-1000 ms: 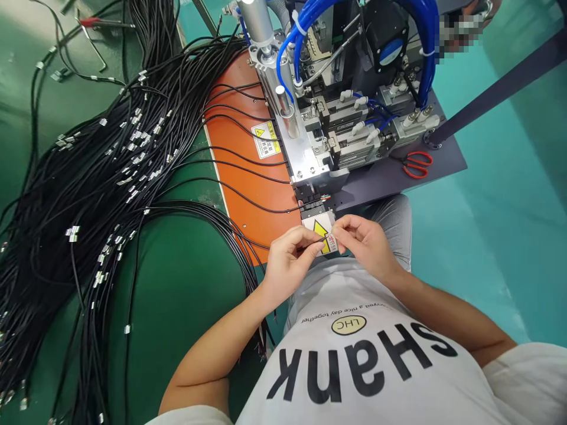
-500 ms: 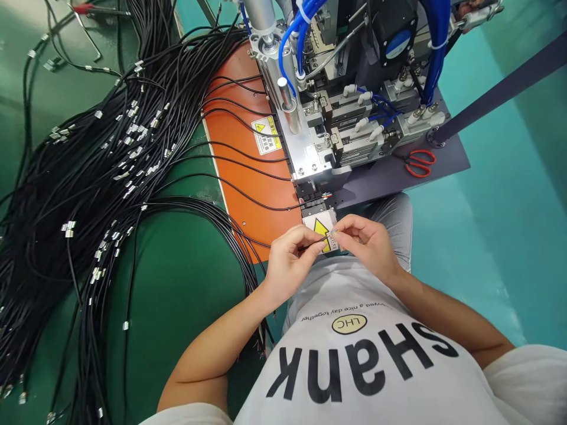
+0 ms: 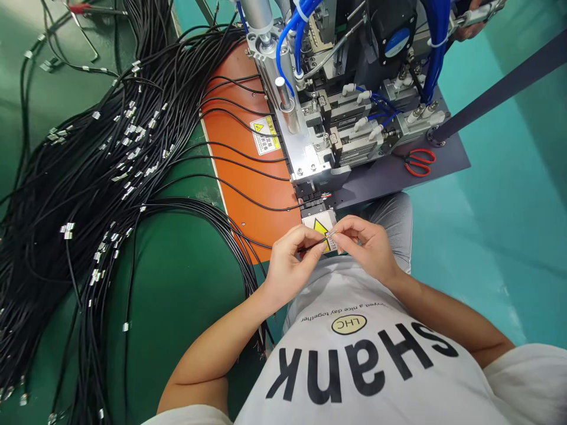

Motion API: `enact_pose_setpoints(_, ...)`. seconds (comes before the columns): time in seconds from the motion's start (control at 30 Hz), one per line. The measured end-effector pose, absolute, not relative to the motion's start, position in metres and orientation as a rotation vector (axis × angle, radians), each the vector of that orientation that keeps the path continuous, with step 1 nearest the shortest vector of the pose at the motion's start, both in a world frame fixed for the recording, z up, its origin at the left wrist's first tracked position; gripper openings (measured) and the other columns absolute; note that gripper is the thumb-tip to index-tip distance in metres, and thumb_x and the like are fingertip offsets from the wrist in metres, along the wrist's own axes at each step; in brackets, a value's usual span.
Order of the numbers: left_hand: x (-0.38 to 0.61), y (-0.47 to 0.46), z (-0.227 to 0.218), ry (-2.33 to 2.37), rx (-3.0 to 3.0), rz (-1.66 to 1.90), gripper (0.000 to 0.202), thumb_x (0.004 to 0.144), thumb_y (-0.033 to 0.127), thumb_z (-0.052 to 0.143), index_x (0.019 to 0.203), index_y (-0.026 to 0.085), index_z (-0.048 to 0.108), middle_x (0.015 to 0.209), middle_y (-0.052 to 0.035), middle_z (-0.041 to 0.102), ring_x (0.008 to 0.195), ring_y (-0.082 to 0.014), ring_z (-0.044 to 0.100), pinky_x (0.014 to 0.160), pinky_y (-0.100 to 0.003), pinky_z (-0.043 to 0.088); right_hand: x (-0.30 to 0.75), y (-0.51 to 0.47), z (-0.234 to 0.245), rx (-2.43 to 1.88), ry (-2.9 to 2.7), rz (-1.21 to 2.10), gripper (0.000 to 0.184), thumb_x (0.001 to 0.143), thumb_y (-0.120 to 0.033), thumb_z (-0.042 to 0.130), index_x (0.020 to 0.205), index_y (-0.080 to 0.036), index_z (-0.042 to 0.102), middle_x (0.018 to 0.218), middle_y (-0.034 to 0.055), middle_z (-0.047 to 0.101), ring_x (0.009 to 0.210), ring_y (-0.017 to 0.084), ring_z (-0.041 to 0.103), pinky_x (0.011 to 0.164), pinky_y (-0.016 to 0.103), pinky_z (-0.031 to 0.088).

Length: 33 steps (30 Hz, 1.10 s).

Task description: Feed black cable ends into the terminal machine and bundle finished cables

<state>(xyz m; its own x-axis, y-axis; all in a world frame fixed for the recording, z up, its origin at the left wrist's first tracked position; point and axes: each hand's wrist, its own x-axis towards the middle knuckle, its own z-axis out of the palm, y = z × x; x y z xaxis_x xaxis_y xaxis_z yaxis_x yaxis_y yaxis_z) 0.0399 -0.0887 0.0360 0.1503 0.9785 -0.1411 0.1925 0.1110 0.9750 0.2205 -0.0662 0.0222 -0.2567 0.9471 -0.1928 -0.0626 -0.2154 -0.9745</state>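
In the head view, my left hand point(image 3: 291, 260) is closed on a black cable point(image 3: 319, 241), pinching it close to its end. Thumb and index finger of my right hand point(image 3: 367, 245) pinch the thin wire ends that come out of the cable tip. The individual wires are too small to make out. Both hands are just in front of a white label with a yellow arrow point(image 3: 319, 224). Behind them, another cable lies in the machine's black holder point(image 3: 312, 203), its coloured wire ends point(image 3: 326, 195) sticking out to the right.
A machine with metal cylinders point(image 3: 305, 141) and blue air tubes stands ahead. Several cables cross its orange plate point(image 3: 248, 200). On the left, a large pile of black cables point(image 3: 101, 159) covers the green table point(image 3: 177, 307). Red-handled scissors point(image 3: 420, 163) lie at right. Another person's hand point(image 3: 470, 26) shows top right.
My hands stay nearly in place, still pinching the cable and its wire ends. At the top right, the other person's hand has shifted slightly.
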Motion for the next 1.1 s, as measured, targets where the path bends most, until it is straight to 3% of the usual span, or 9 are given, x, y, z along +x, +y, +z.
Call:
enact_pose_setpoints(0.17,0.049,-0.089,0.043,1.213,1.215,0.970,0.020,0.088,0.023,0.068,0.106,0.018,0.064,0.093,-0.0044,0.065,0.077,-0.0123,0.058,0.070,-0.025,0.049,0.221,-0.070,0.020,-1.177,-1.357,1.450,0.004,0.088,-0.023,0.067,0.087,-0.021,0.069,0.086,0.0018,0.065,0.070,0.014,0.060,0.062,0.031,0.044)
enact_pose_setpoints(0.4,0.054,-0.087,0.047,1.216,1.091,1.007,0.011,0.087,0.022,0.070,0.096,0.016,0.066,0.086,-0.0024,0.065,0.071,-0.0082,0.056,0.066,-0.020,0.047,0.227,-0.073,0.019,-1.213,-1.456,1.419,0.003,0.086,-0.024,0.070,0.089,-0.022,0.071,0.086,0.0012,0.069,0.075,0.015,0.060,0.065,0.031,0.041)
enact_pose_setpoints(0.73,0.052,-0.085,0.053,1.231,0.987,0.941,0.012,0.081,0.023,0.075,0.087,0.015,0.068,0.075,-0.0006,0.062,0.061,-0.0068,0.050,0.057,-0.020,0.043,0.223,-0.075,0.027,-1.118,-1.590,1.297,0.010,0.086,-0.012,0.065,0.080,-0.020,0.063,0.076,-0.0017,0.062,0.069,0.012,0.053,0.063,0.028,0.041)
enact_pose_setpoints(1.1,0.052,-0.085,0.050,1.240,0.985,0.987,0.006,0.084,0.020,0.072,0.082,0.015,0.070,0.079,-0.0015,0.061,0.064,-0.0076,0.051,0.060,-0.022,0.042,0.220,-0.077,0.027,-1.114,-1.608,1.288,0.011,0.087,-0.011,0.062,0.081,-0.020,0.061,0.077,-0.0018,0.061,0.071,0.012,0.054,0.065,0.027,0.042)
